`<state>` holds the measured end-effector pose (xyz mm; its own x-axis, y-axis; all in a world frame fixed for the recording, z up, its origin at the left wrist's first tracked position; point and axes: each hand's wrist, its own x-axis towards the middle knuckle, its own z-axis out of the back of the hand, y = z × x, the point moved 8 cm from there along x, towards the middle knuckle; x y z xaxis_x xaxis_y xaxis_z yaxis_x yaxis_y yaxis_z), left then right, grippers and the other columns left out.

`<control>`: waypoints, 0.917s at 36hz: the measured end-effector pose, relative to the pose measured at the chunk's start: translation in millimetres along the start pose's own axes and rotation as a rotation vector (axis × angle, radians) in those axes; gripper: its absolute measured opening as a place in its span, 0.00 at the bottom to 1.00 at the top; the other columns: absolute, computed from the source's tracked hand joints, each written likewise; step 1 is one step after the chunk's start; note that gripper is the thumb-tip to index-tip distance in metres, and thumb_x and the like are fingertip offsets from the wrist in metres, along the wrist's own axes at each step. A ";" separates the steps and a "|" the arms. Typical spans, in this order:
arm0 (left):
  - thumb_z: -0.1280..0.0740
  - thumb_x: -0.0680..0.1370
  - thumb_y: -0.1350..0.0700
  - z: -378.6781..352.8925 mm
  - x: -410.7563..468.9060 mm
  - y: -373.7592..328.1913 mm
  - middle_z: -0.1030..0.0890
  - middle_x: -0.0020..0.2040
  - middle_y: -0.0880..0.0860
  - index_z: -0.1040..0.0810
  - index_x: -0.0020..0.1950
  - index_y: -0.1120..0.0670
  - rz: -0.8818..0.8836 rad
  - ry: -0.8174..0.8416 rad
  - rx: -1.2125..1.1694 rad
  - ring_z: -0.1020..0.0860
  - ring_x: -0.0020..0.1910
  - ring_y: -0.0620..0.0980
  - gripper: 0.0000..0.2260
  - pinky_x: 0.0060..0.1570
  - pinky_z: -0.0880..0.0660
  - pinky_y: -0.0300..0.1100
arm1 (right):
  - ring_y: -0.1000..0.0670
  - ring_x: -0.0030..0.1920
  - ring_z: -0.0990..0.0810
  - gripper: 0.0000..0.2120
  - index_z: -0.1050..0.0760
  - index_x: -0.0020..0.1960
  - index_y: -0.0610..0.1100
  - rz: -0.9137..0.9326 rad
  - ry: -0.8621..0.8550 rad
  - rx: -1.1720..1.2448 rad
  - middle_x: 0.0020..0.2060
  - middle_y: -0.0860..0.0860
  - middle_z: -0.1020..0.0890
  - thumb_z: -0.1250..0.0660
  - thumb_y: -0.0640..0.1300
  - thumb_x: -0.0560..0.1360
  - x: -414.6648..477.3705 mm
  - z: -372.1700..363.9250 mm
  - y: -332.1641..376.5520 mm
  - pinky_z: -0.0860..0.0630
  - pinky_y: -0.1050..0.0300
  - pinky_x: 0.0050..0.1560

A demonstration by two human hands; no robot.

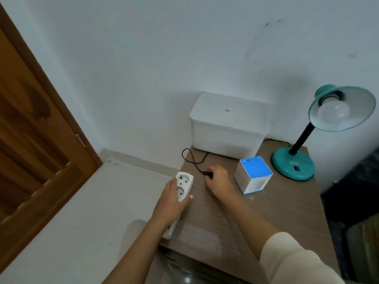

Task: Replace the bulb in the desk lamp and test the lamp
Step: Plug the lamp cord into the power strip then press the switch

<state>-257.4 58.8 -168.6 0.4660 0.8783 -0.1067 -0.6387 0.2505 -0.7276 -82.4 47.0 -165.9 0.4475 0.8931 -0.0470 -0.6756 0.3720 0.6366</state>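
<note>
White lidded box (227, 124) at centre, blue bulb carton (253, 175) near it, teal desk lamp (283, 162) with bulb (333, 112) fitted at right; the left grip (172, 201) clasps a white power strip (183, 187), the right grip (218, 181) pinches the black plug (208, 174)

You face desk lamp (287, 162), glossy teal finish; bulb (333, 112) frosted matt white. Power strip (184, 185) you hold: smooth white plastic. Plug (208, 174): black plastic. Tabletop (266, 212): matt wood grain. Your sleeve (297, 259): plain cream cloth.
</note>
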 end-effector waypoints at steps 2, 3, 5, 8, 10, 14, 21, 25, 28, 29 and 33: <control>0.33 0.75 0.48 -0.7 1.4 2.2 0.34 0.69 0.52 0.43 0.74 0.54 -0.001 -0.008 0.013 0.31 0.65 0.49 0.31 0.55 0.32 0.39 | 0.42 0.57 0.25 0.12 0.23 0.55 0.39 -0.002 0.014 -0.041 0.55 0.41 0.23 0.38 0.37 0.73 4.4 -7.0 -3.3 0.28 0.53 0.56; 0.33 0.75 0.48 -1.1 1.9 4.0 0.34 0.69 0.52 0.43 0.74 0.54 0.004 -0.014 0.016 0.31 0.64 0.50 0.31 0.55 0.32 0.39 | 0.42 0.57 0.25 0.13 0.23 0.57 0.40 -0.008 0.020 -0.057 0.56 0.41 0.24 0.39 0.37 0.74 6.0 -10.3 -4.8 0.28 0.52 0.57; 0.33 0.75 0.48 -1.7 2.6 8.0 0.33 0.68 0.51 0.42 0.73 0.54 0.015 -0.037 0.025 0.30 0.64 0.50 0.31 0.54 0.31 0.40 | 0.42 0.60 0.27 0.14 0.24 0.60 0.42 -0.032 0.027 -0.080 0.61 0.41 0.26 0.40 0.38 0.75 10.0 -15.8 -9.5 0.28 0.50 0.61; 0.34 0.75 0.47 -1.1 2.1 12.2 0.32 0.68 0.50 0.42 0.74 0.52 0.014 -0.076 0.049 0.29 0.62 0.50 0.31 0.54 0.28 0.43 | 0.41 0.61 0.26 0.14 0.22 0.59 0.42 -0.037 -0.008 -0.066 0.61 0.41 0.25 0.39 0.38 0.75 14.5 -17.6 -10.4 0.28 0.51 0.62; 0.35 0.75 0.46 -0.7 1.9 13.2 0.31 0.67 0.49 0.42 0.73 0.51 0.014 -0.093 0.058 0.28 0.61 0.49 0.30 0.52 0.28 0.43 | 0.41 0.58 0.24 0.13 0.21 0.57 0.41 -0.041 -0.059 0.015 0.57 0.41 0.21 0.37 0.37 0.75 15.3 -12.3 -8.2 0.29 0.55 0.59; 0.35 0.75 0.46 -0.7 1.2 13.7 0.30 0.65 0.49 0.41 0.73 0.51 0.014 -0.118 0.076 0.27 0.59 0.49 0.29 0.49 0.29 0.40 | 0.49 0.54 0.21 0.11 0.20 0.55 0.39 -0.044 -0.109 0.258 0.53 0.44 0.17 0.34 0.36 0.74 12.1 -0.3 3.0 0.33 0.66 0.53; 0.35 0.75 0.46 -2.6 1.4 15.1 0.29 0.63 0.48 0.41 0.72 0.51 0.013 -0.144 0.095 0.27 0.56 0.48 0.28 0.43 0.31 0.39 | 0.55 0.47 0.20 0.08 0.23 0.52 0.40 0.050 0.018 0.630 0.46 0.47 0.19 0.34 0.33 0.74 0.9 -2.5 44.2 0.24 0.59 0.56; 0.35 0.75 0.47 -3.1 0.8 13.1 0.29 0.63 0.48 0.41 0.72 0.51 -0.002 -0.149 0.096 0.27 0.57 0.47 0.28 0.43 0.32 0.39 | 0.61 0.39 0.19 0.08 0.24 0.49 0.37 0.060 0.083 0.779 0.41 0.46 0.19 0.33 0.29 0.71 -0.5 -12.4 54.5 0.23 0.69 0.45; 0.35 0.75 0.48 -2.3 0.1 12.1 0.29 0.63 0.47 0.40 0.72 0.51 -0.003 -0.150 0.076 0.27 0.56 0.47 0.28 0.43 0.33 0.38 | 0.49 0.45 0.19 0.09 0.22 0.48 0.38 0.065 0.115 0.764 0.47 0.39 0.18 0.30 0.30 0.69 1.7 -22.6 53.5 0.22 0.63 0.50; 0.35 0.75 0.48 -2.1 0.0 12.2 0.28 0.62 0.47 0.39 0.72 0.51 -0.003 -0.150 0.068 0.27 0.56 0.46 0.27 0.42 0.33 0.38 | 0.48 0.45 0.19 0.10 0.22 0.49 0.35 0.069 0.129 0.730 0.48 0.38 0.18 0.30 0.30 0.69 2.0 -25.4 53.3 0.21 0.65 0.49; 0.35 0.75 0.48 -1.7 -0.2 13.9 0.28 0.63 0.46 0.40 0.72 0.50 0.000 -0.150 0.058 0.27 0.55 0.46 0.28 0.43 0.33 0.37 | 0.51 0.43 0.19 0.13 0.22 0.52 0.33 0.086 0.175 0.641 0.49 0.37 0.18 0.28 0.30 0.68 4.5 -32.1 51.8 0.22 0.70 0.44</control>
<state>-265.3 61.4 -179.8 0.3717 0.9284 -0.0014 -0.6749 0.2692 -0.6870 -134.1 78.4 -157.8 0.2692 0.9609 -0.0655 -0.1990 0.1221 0.9724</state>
